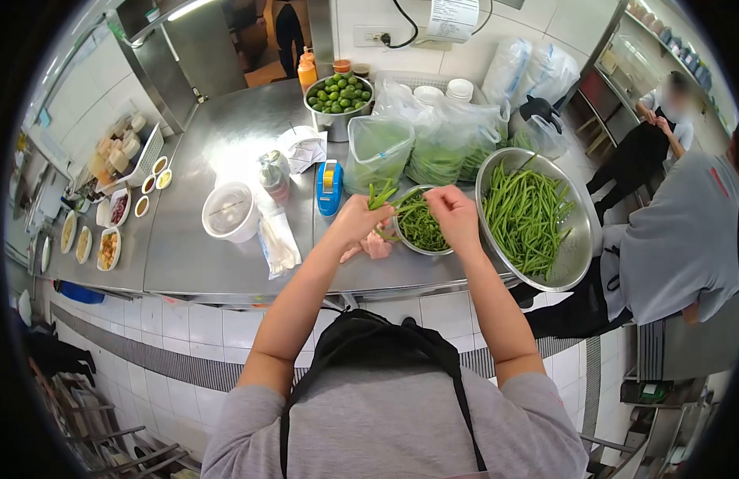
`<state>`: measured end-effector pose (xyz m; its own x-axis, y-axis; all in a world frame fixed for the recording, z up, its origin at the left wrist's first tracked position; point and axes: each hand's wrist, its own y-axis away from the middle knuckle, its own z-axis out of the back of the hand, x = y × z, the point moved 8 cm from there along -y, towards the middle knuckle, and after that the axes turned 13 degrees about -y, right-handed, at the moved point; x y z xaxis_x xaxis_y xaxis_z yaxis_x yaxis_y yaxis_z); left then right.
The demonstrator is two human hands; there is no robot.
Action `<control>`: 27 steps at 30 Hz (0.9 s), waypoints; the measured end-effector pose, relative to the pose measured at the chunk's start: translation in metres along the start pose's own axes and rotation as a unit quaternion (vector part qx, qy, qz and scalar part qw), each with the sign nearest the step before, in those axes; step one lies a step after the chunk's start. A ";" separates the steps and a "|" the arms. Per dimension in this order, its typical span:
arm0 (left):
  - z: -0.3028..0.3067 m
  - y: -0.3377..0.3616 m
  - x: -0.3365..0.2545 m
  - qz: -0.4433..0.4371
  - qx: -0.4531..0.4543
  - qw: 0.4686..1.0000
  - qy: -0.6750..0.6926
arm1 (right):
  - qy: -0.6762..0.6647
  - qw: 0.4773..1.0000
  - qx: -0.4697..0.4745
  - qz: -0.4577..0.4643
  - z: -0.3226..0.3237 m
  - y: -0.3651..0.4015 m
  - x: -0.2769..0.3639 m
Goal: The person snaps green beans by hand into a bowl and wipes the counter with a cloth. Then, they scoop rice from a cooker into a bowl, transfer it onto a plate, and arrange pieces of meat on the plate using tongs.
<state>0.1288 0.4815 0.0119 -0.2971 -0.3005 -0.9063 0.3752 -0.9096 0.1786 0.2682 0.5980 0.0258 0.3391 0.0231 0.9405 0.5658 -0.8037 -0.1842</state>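
Observation:
My left hand (357,221) is closed round a small bunch of green beans (380,195), whose ends stick out above the fingers. To its right, my right hand (455,214) is in a pinch over the edge of a small metal bowl (427,253); whatever sits between those fingertips is too small to make out. Short pieces of green bean (421,227) fill that bowl. Beside my right hand, a large metal colander (586,239) holds a heap of long whole beans (527,217). Under my left hand lies something pinkish and crumpled (376,246).
Behind the bowl stand plastic bags of greens (445,152) and a pot of limes (337,96). A blue tape dispenser (328,191), a white tub (229,212) and a plastic bag (279,243) are to the left. Two people (673,231) stand at the right.

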 end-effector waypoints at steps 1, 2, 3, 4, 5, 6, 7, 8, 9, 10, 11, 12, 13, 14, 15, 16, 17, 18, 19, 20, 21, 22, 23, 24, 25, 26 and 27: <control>0.000 -0.001 -0.001 -0.004 0.001 1.000 -0.014 | 0.183 0.970 0.082 0.138 -0.024 0.008 0.030; -0.001 -0.001 0.000 -0.007 0.003 1.000 -0.028 | 0.357 0.882 0.161 0.263 -0.049 0.024 0.049; -0.002 -0.004 0.002 -0.008 0.008 0.999 -0.030 | 0.459 0.830 0.209 0.238 -0.054 0.029 0.043; -0.005 -0.008 0.004 -0.021 0.015 0.999 -0.044 | 0.460 0.831 0.204 0.236 -0.050 0.028 0.042; -0.007 -0.011 0.004 -0.035 0.022 0.997 -0.058 | 0.491 0.810 0.227 0.227 -0.050 0.028 0.034; -0.006 -0.010 0.001 -0.037 0.027 0.997 -0.059 | 0.521 0.786 0.251 0.217 -0.051 0.029 0.031; -0.007 -0.008 -0.001 -0.034 0.038 0.998 -0.019 | 0.523 0.786 0.248 0.215 -0.049 0.030 0.033; -0.007 -0.007 -0.004 -0.031 0.049 0.998 0.020 | 0.410 0.866 0.245 0.146 -0.043 0.027 0.035; -0.007 -0.005 -0.009 -0.032 0.051 0.998 0.020 | 0.286 0.925 0.236 0.076 -0.038 0.025 0.035; -0.009 -0.002 -0.008 -0.004 0.069 0.996 0.059 | 0.286 0.926 0.235 0.075 -0.035 0.025 0.029; -0.013 0.001 -0.006 0.026 0.086 0.991 0.097 | 0.099 0.972 0.211 -0.015 -0.026 0.023 0.012; -0.015 0.000 -0.004 0.027 0.087 0.991 0.096 | -0.093 0.974 0.178 -0.103 -0.023 0.024 0.001; -0.016 -0.002 -0.004 0.019 0.083 0.992 0.088 | -0.093 0.974 0.177 -0.103 -0.022 0.025 0.001; -0.017 -0.005 -0.004 0.009 0.078 0.994 0.080 | -0.045 0.991 0.117 -0.053 -0.011 0.020 0.008; -0.017 -0.009 0.001 0.008 0.076 0.994 0.080 | 0.003 0.998 0.056 -0.001 -0.002 0.016 0.020; -0.014 -0.012 0.002 -0.022 0.057 0.998 0.025 | 0.002 0.998 0.058 0.000 -0.003 0.012 0.026; -0.012 -0.015 0.003 -0.051 0.038 0.998 -0.029 | 0.181 0.961 0.109 0.181 -0.016 0.012 0.058; -0.011 -0.013 -0.002 -0.052 0.039 0.997 -0.031 | 0.347 0.857 0.150 0.349 -0.033 0.023 0.079; -0.009 -0.010 -0.008 -0.057 0.028 0.995 -0.077 | 0.429 0.815 0.192 0.339 -0.039 0.023 0.073; -0.007 -0.007 -0.015 -0.061 0.018 0.991 -0.121 | 0.430 0.816 0.189 0.338 -0.037 0.022 0.073; -0.006 -0.006 -0.020 -0.064 0.020 0.990 -0.122 | 0.477 0.795 0.220 0.304 -0.038 0.018 0.062; -0.005 -0.005 -0.022 -0.056 0.024 0.989 -0.138 | 0.522 0.769 0.252 0.268 -0.039 0.015 0.050; -0.005 -0.005 -0.022 -0.047 0.028 0.987 -0.152 | 0.482 0.790 0.222 0.307 -0.038 0.017 0.054; -0.005 -0.004 -0.022 -0.047 0.026 0.987 -0.151 | 0.482 0.790 0.223 0.307 -0.041 0.020 0.050; -0.005 -0.004 -0.022 -0.052 0.023 0.992 -0.113 | 0.297 0.925 0.163 0.173 -0.025 0.010 0.041; -0.004 -0.004 -0.022 -0.058 0.020 0.995 -0.075 | 0.091 0.991 0.092 0.025 -0.011 0.003 0.023; -0.003 -0.006 -0.018 -0.056 0.017 0.996 -0.074 | -0.073 0.997 0.040 -0.010 -0.005 0.000 0.020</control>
<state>0.1345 0.4932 0.0260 -0.4626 -0.2338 -0.8552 0.3027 -0.9483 0.0955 0.2709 0.5952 0.0458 0.4288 0.1291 0.8941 0.6297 -0.7524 -0.1934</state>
